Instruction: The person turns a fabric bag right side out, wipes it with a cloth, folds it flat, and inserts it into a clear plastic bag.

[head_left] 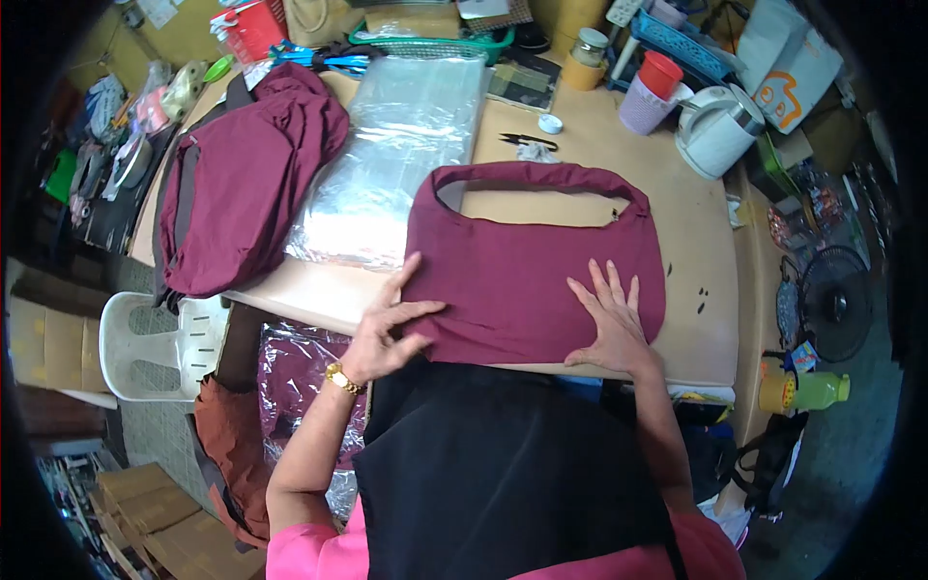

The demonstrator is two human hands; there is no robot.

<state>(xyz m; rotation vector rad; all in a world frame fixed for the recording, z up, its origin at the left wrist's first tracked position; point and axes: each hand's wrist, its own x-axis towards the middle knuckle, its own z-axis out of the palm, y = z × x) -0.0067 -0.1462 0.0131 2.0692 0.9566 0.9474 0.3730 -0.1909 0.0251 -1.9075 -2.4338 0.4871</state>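
A maroon cloth shoulder bag [527, 280] lies flat on the table in front of me, its wide strap looped toward the far side. My right hand [611, 324] rests flat on the bag's lower right part, fingers spread. At the bag's left edge is my left hand [391, 329], fingers apart, touching the cloth near the lower left corner. A gold watch [343, 378] circles my left wrist. Left of the bag, clear plastic sleeves [406, 135] lie in a stack, and beyond them sits a heap of maroon bags [256, 184].
Thread snips [529, 141] and a small round white lid [550, 124] lie beyond the strap. An electric kettle [717, 133] and a red cup [659, 73] stand at the back right. A white plastic stool [159, 348] is at the left, a fan [837, 302] at the right.
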